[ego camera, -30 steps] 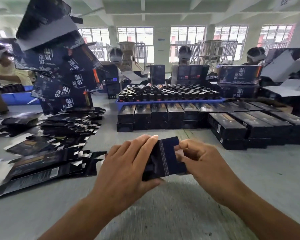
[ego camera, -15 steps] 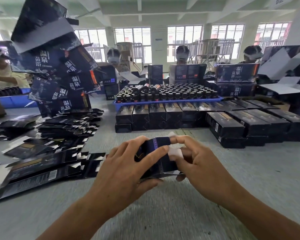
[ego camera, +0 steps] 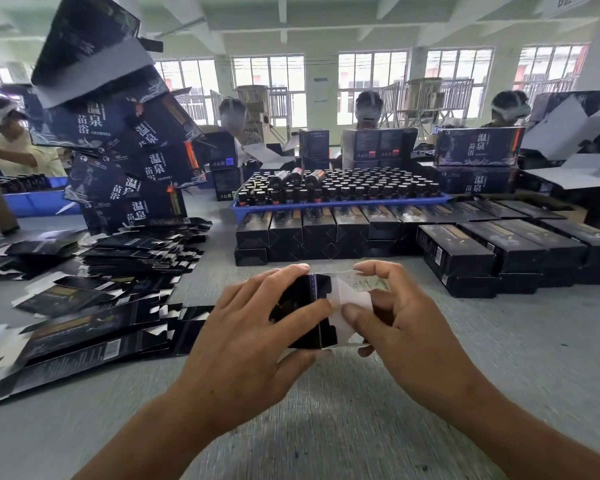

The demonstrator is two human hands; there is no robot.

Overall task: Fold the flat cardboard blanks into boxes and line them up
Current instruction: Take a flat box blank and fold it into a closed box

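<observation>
The half-formed box (ego camera: 309, 310) is held just above the bench (ego camera: 499, 341), near the middle of its near edge, end-on to the camera so that the open end faces the person and the flaps can be worked. The left hand (ego camera: 253, 344) wraps the dark body, fingers curled over the top and thumb under the bottom edge, which keeps the tube squared while the end is closed. The right hand (ego camera: 406, 323) pinches the white inner flaps (ego camera: 349, 299), thumb pressing on the flap face and forefinger hooked over the top edge (the lower fingers are tucked behind, out of sight), probably to fold them inward.

Flat blanks (ego camera: 94, 327) lie fanned along the left side of the bench, within the left hand's reach. Finished boxes (ego camera: 326, 233) stand in a row across the middle, in front of the blue tray of bottles (ego camera: 340, 192), with more rows (ego camera: 499, 251) toward the right edge.

Against half a second ago, more of the white flap is exposed, spread out to the right of the dark body where only a sliver showed. The right thumb has shifted onto the flap's face, and the left thumb has dropped from across the box front to beneath it.
</observation>
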